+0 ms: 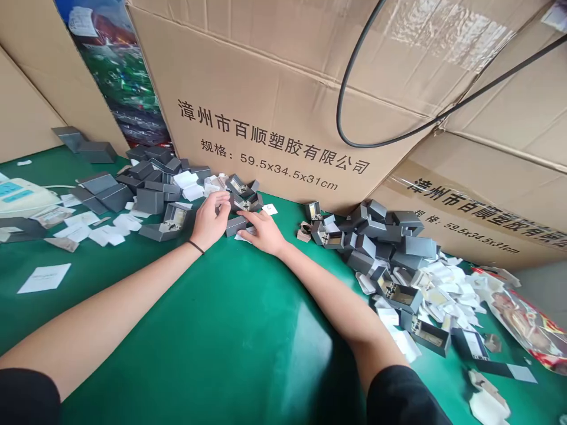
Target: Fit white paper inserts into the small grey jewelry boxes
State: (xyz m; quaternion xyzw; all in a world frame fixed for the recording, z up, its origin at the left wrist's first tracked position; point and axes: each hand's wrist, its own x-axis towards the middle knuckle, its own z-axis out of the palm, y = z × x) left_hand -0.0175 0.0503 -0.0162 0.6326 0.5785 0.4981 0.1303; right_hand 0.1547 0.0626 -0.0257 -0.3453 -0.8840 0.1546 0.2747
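Observation:
My left hand (211, 219) reaches forward with its fingers loosely bent and the thumb apart, beside a small dark grey box (236, 225). My right hand (264, 231) is on the other side of that box, fingers stretched towards it; the fingertips are at or very near its edge, and I cannot tell whether they touch. A scrap of white paper (243, 236) lies partly under the right hand. Just beyond both hands stand opened grey boxes (248, 202) with pale linings. A small white slip (270, 209) lies to their right.
Piles of grey boxes stand left (149, 201) and right (384, 231). White papers (447, 283) are heaped at the right, and more loose papers (106, 235) lie left. Large cardboard cartons (274, 88) wall off the back of the green table (221, 330). A black cable (339, 112) loops down in front.

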